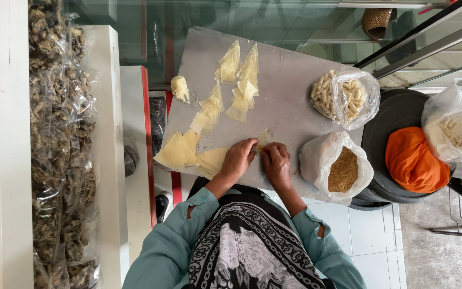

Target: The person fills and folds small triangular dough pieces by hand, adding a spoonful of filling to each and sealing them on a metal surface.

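Observation:
My left hand point(238, 159) and my right hand point(277, 163) meet near the front edge of a grey board point(290, 107), both pinching one thin pale-yellow pastry sheet point(263, 139) between the fingertips. Just left of my left hand lies a stack of flat pastry sheets point(180, 151). Farther back on the board several folded pastry triangles point(236, 88) lie in loose rows. A lump of pale dough point(179, 88) rests at the board's left edge.
A clear bag of brown crumbly filling point(342, 170) sits right of my hands, with a bag of pale short pieces point(343, 95) behind it. An orange cloth point(412, 159) lies on a dark round container point(391, 115). Bagged dried goods point(60, 144) stand at the left.

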